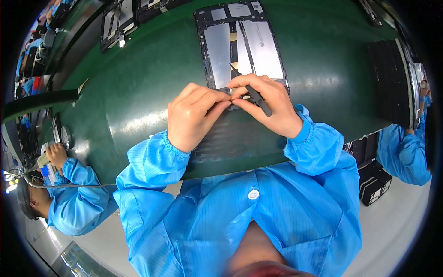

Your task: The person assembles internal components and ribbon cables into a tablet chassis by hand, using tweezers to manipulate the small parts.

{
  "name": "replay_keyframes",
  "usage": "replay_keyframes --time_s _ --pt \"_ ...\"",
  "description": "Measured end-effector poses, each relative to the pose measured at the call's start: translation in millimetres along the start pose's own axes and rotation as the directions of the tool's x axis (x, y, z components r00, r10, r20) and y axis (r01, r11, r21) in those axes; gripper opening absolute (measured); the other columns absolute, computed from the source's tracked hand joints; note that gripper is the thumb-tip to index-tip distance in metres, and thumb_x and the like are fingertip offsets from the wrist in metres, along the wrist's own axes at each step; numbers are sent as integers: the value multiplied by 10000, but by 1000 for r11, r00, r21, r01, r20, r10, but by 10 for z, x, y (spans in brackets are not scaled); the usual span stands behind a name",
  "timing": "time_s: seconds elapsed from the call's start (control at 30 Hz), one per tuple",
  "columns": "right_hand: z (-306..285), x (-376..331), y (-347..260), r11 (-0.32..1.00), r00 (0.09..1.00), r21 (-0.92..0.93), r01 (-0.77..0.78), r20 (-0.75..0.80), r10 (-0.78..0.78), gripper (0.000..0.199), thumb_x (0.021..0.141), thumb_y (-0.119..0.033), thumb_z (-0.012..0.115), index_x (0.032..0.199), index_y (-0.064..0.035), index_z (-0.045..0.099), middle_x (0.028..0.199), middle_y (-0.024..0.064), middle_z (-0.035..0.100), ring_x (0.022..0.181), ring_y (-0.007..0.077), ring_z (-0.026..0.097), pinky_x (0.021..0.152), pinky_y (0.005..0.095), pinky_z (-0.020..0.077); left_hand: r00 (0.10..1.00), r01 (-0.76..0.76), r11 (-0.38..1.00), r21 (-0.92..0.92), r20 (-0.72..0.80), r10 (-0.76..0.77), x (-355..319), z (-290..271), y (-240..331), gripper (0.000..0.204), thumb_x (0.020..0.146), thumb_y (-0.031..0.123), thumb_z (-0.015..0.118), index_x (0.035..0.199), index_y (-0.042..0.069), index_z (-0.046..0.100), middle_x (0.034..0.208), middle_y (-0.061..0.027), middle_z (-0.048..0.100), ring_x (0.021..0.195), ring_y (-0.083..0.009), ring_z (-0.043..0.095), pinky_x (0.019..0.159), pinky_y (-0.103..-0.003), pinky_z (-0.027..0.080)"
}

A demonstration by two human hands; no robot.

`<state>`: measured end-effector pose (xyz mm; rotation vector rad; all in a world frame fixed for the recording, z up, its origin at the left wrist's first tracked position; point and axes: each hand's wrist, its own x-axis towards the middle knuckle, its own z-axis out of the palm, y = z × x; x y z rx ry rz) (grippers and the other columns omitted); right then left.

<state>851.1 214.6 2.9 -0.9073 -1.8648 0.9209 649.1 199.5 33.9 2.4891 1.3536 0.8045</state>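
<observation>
An opened tablet (217,53) lies on the green bench in front of me, its silvery inner plates facing up. Over its near edge, my left hand (191,115) is closed, thumb and forefinger pinched together. What sits between those fingertips is hidden or too small to name. My right hand (279,108) meets it there, thumb and fingertips drawn together beside the left ones. Dark tweezers (259,99) are tucked in the right hand, slanting across it with the thin tips pointing away over the tablet.
More opened tablets (121,25) lie at the far left of the green bench (323,60). Black stacked trays (390,83) stand at the right. A dark arm (41,105) juts in from the left. Blue-sleeved co-workers sit left (78,203) and right (406,154).
</observation>
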Motion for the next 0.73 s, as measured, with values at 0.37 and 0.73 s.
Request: replay_keyframes --time_s 0.37,0.73 --pt "-223 -180 40 996 994 -73 56 102 -48 337 781 -61 762 1094 -81 638 846 18 727 852 230 667 771 351 476 984 161 972 -173 99 -145 -136 167 180 148 705 103 809 825 105 723 821 -11 606 764 -219 563 635 -333 482" --pt "-437 -408 -8 986 994 -133 100 63 -92 369 775 -47 759 1123 -98 647 849 34 725 856 234 672 780 352 489 939 -342 900 269 78 334 -283 177 374 405 670 107 720 1069 172 734 1014 18 665 846 -152 604 615 -285 477"
